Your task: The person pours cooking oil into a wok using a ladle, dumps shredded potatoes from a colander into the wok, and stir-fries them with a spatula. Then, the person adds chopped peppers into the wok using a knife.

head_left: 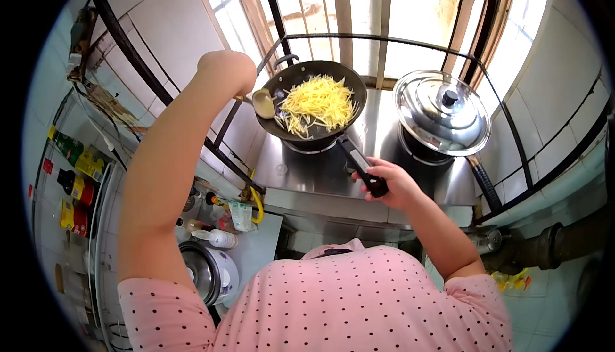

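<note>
A dark wok (355, 83) stands on the left burner, with a heap of thin yellow shreds (320, 103) inside. At its left rim, a ladle-like spatula (262, 103) touches the wok beside the shreds. Its short visible handle leads to my left hand (229, 70), which is bent at the wrist and closed on it; the fingers are hidden from view. My right hand (392, 182) is wrapped round the wok's black handle (365, 167), which points down and to the right.
A lidded pan (442, 114) sits on the right burner, its black handle (485, 185) pointing toward me. Black metal bars surround the steel stove (307, 182). At lower left are a rice cooker (224, 274), a white bottle (221, 238) and shelved sauce bottles (83, 188).
</note>
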A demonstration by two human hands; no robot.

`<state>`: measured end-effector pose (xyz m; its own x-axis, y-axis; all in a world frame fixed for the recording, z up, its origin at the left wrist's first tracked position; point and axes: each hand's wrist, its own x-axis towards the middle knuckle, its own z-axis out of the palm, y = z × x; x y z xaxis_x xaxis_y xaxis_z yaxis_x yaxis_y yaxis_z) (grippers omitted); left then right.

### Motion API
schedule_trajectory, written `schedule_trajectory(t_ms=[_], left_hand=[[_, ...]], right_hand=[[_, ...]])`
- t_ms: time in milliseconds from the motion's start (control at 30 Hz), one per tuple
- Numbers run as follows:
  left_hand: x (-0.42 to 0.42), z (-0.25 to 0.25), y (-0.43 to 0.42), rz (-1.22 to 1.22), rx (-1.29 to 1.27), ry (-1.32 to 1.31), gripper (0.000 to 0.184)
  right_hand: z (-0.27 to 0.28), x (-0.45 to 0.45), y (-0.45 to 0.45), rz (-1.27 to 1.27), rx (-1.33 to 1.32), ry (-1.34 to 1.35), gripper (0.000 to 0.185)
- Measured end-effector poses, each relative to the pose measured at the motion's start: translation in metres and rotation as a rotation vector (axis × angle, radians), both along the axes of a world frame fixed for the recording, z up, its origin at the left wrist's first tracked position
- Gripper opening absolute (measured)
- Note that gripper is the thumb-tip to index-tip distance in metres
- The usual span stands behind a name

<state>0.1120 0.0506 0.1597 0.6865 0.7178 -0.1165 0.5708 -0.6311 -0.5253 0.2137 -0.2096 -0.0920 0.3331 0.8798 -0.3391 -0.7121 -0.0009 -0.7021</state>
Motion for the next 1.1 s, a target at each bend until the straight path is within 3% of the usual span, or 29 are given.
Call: schedule_trajectory(t_ms=[133,300,400,433,533,633,733,833,933,1033,1100], left_hand=[[0.018,-0.016,0.046,0.314,-0.333,-0.013,0.017],[-0.002,-0.121,0.089,0.260,-0.549,-0.330,0.038],[-0.016,-0.134,0.086,0.113,-0.547,-0.460,0.037],[-0.020,-0.123,0.069,0.085,-0.448,-0.447,0.027],[-0.038,-0.096,0.048,-0.185,-0.107,-0.403,0.021],[-0.044,-0.052,0.027,-0.143,-0.074,-0.388,0.020],[-0.026,-0.048,0.054,-0.043,-0.056,-0.388,0.024],[0.011,-0.063,0.090,0.059,0.046,-0.344,0.025],[0.046,-0.082,0.093,0.037,-0.108,-0.285,0.024],[0.040,-0.090,0.061,-0.296,-0.194,-0.350,0.022],[0.020,-0.093,0.042,-0.399,-0.123,-0.386,0.026]], right_hand=[[0.005,-0.005,-0.009,0.063,-0.002,-0.083,0.054],[0.007,-0.006,-0.008,0.092,0.003,-0.178,0.058],[0.003,-0.004,-0.009,0.114,0.009,-0.247,0.053],[0.001,-0.004,-0.008,0.109,0.034,-0.225,0.051],[0.006,-0.006,-0.009,0.098,0.051,-0.210,0.050],[0.001,-0.005,-0.007,0.092,0.050,-0.229,0.050],[0.007,-0.007,-0.007,0.085,0.034,-0.262,0.050],[0.005,-0.005,-0.006,0.118,0.018,-0.265,0.059],[-0.001,-0.003,-0.005,0.141,0.060,-0.241,0.060],[0.005,-0.006,-0.006,0.133,0.040,-0.255,0.061],[0.010,-0.009,-0.008,0.087,0.032,-0.249,0.048]])
